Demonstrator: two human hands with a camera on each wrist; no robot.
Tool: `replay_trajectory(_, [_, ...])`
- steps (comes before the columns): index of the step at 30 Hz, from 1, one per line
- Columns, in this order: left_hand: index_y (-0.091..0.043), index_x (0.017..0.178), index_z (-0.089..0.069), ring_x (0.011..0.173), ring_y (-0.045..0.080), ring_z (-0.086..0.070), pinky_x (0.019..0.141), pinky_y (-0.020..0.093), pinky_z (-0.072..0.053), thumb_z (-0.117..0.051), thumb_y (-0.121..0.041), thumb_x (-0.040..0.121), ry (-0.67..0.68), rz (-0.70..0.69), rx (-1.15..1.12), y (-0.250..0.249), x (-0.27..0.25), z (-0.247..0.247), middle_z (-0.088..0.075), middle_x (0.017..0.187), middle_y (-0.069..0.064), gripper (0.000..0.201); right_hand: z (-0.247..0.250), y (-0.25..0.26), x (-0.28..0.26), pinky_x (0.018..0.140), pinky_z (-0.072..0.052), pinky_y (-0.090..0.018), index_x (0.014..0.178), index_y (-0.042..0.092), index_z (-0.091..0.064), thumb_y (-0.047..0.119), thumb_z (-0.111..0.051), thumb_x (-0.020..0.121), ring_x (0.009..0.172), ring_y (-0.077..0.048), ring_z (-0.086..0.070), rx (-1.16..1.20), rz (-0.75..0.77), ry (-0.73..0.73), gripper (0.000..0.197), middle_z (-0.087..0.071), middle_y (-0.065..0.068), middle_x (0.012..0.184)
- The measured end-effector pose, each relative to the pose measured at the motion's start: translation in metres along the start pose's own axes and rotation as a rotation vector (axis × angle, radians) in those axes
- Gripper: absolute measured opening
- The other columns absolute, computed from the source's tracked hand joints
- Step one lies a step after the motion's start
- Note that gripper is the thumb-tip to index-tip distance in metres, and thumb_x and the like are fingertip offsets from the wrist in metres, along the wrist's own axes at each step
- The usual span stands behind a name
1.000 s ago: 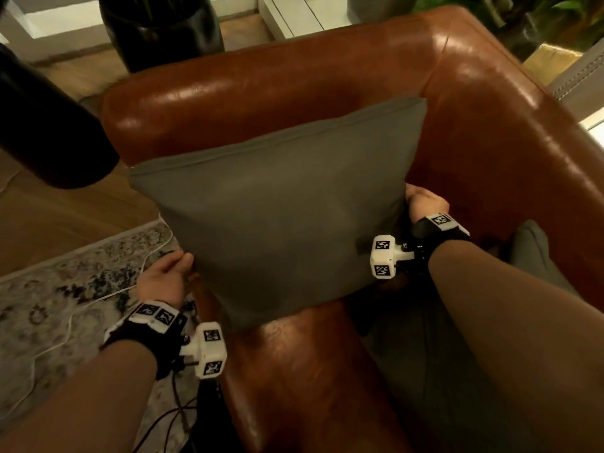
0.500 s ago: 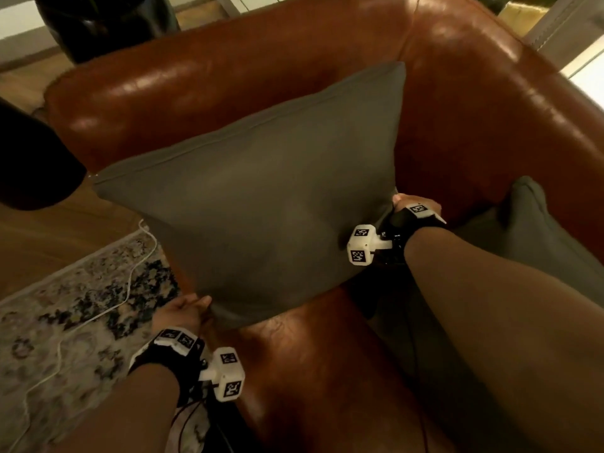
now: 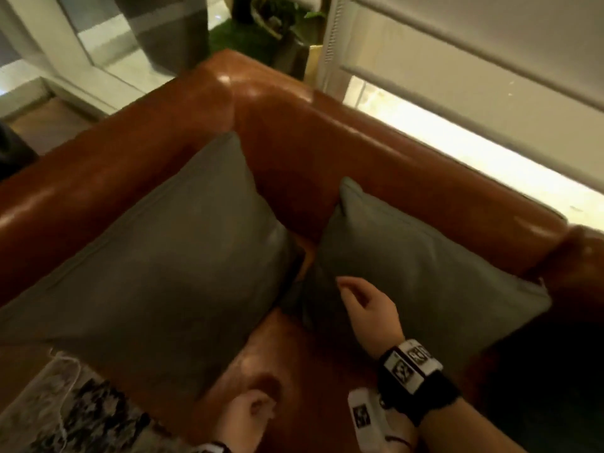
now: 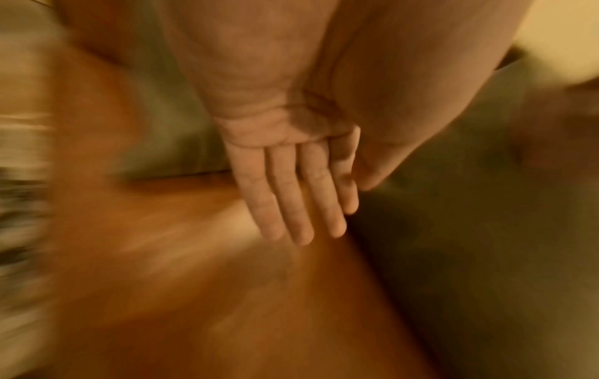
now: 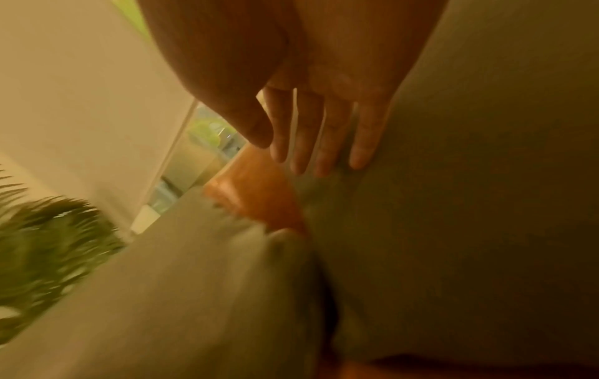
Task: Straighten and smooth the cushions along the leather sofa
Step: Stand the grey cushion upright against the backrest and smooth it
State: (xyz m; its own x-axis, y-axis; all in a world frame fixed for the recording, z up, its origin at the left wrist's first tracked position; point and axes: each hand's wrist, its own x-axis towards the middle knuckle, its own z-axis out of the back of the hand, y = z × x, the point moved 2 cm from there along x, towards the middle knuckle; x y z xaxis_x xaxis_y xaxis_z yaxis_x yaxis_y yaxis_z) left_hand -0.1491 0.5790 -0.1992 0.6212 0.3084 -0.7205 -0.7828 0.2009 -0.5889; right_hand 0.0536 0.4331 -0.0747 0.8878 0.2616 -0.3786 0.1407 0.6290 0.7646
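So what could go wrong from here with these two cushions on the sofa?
1. The left cushion leans on the sofa arm with no hand on it, its lower corner near the seat's front edge; it may slide forward.
2. The right hand lies open on the right cushion; a hard push there could shove it into the left one.
3. The left hand is open and off both cushions, so nothing steadies them.

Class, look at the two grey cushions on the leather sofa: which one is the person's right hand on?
The cushion on the right, leaning on the sofa's long back under the window. The right hand lies on its near edge; the larger cushion against the armrest is untouched.
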Motion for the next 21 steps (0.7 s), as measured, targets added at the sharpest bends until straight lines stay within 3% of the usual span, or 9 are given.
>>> replay_trajectory(2, [-0.053, 0.074, -0.069, 0.089, 0.01, -0.068, 0.093, 0.03, -0.051, -0.062, -0.024, 0.091, 0.01, -0.108, -0.028, -0.052, 0.002, 0.002, -0.075, 0.088, -0.008, 0.035, 0.051, -0.03, -0.018, 0.046, -0.044, -0.015, 0.111, 0.034, -0.064, 0.025, -0.054, 0.099, 0.056, -0.006, -0.058, 0.038, -0.031, -0.206, 0.018, -0.068, 0.01, 0.089])
replay_trajectory(4, [-0.047, 0.091, -0.068, 0.106, 0.017, -0.064, 0.099, 0.032, -0.047, -0.054, -0.033, 0.096, -0.062, -0.23, -0.06, -0.118, 0.012, 0.007, -0.07, 0.11, -0.005, 0.021, 0.098, -0.06, -0.028, 0.053, -0.047, -0.019, 0.109, 0.029, -0.064, 0.021, -0.055, 0.098, 0.065, -0.014, -0.06, 0.068, -0.079, -0.448, 0.016, -0.067, 0.006, 0.085])
replay_trajectory(6, [-0.034, 0.119, -0.061, 0.119, 0.023, -0.059, 0.1, 0.033, -0.044, -0.044, -0.036, 0.1, -0.208, -0.34, -0.129, -0.181, 0.022, 0.013, -0.064, 0.126, 0.001, 0.025, 0.138, -0.087, -0.034, 0.059, -0.046, -0.027, 0.113, 0.025, -0.059, 0.02, -0.057, 0.096, 0.071, -0.014, -0.059, 0.088, -0.156, -0.661, 0.018, -0.063, 0.003, 0.087])
replay_trajectory(10, [-0.023, 0.15, -0.036, 0.14, 0.025, -0.038, 0.112, 0.033, -0.029, -0.032, -0.036, 0.104, -0.271, -0.428, -0.083, -0.278, 0.039, 0.014, -0.041, 0.154, 0.003, 0.047, 0.194, -0.129, -0.031, 0.084, -0.046, -0.032, 0.141, 0.018, -0.042, 0.031, -0.068, 0.09, 0.103, -0.019, -0.057, 0.325, -0.387, -0.885, 0.059, -0.055, -0.007, 0.127])
replay_trajectory(12, [-0.021, 0.149, -0.038, 0.139, 0.028, -0.04, 0.111, 0.034, -0.03, -0.034, -0.033, 0.104, -0.263, -0.436, -0.01, -0.297, 0.052, 0.008, -0.043, 0.152, 0.007, 0.046, 0.2, -0.145, -0.023, 0.097, -0.044, -0.033, 0.145, 0.018, -0.043, 0.039, -0.066, 0.09, 0.119, -0.022, -0.055, 0.309, -0.407, -0.752, 0.064, -0.054, -0.005, 0.137])
replay_trajectory(14, [-0.017, 0.137, -0.05, 0.127, 0.031, -0.051, 0.101, 0.036, -0.038, -0.046, -0.031, 0.101, -0.345, -0.445, 0.025, -0.299, 0.057, 0.006, -0.057, 0.136, 0.011, 0.039, 0.199, -0.155, -0.016, 0.103, -0.045, -0.036, 0.136, 0.019, -0.057, 0.046, -0.061, 0.092, 0.118, -0.023, -0.059, 0.219, -0.375, -0.596, 0.052, -0.063, -0.002, 0.131])
replay_trajectory(17, [-0.015, 0.101, -0.056, 0.097, 0.029, -0.06, 0.078, 0.032, -0.038, -0.061, -0.028, 0.093, -0.488, -0.492, 0.028, -0.3, 0.057, 0.009, -0.06, 0.096, 0.005, 0.016, 0.209, -0.16, -0.019, 0.09, -0.048, -0.029, 0.115, 0.017, -0.072, 0.045, -0.067, 0.088, 0.1, -0.017, -0.065, 0.143, -0.351, -0.67, 0.039, -0.072, 0.001, 0.104])
replay_trajectory(19, [-0.017, 0.096, -0.053, 0.089, 0.027, -0.058, 0.075, 0.031, -0.038, -0.066, -0.027, 0.09, -0.517, -0.536, 0.026, -0.305, 0.056, 0.009, -0.058, 0.091, 0.003, 0.017, 0.22, -0.16, -0.024, 0.078, -0.042, -0.021, 0.106, 0.018, -0.075, 0.043, -0.07, 0.086, 0.086, -0.01, -0.061, 0.161, -0.339, -0.747, 0.032, -0.069, 0.004, 0.089])
replay_trajectory(21, [-0.017, 0.105, -0.055, 0.094, 0.027, -0.061, 0.08, 0.035, -0.044, -0.07, -0.029, 0.087, -0.501, -0.537, 0.014, -0.31, 0.058, 0.006, -0.061, 0.099, 0.002, 0.026, 0.226, -0.161, -0.026, 0.073, -0.04, -0.018, 0.107, 0.018, -0.075, 0.043, -0.071, 0.085, 0.085, -0.01, -0.06, 0.176, -0.348, -0.779, 0.034, -0.069, 0.004, 0.089])
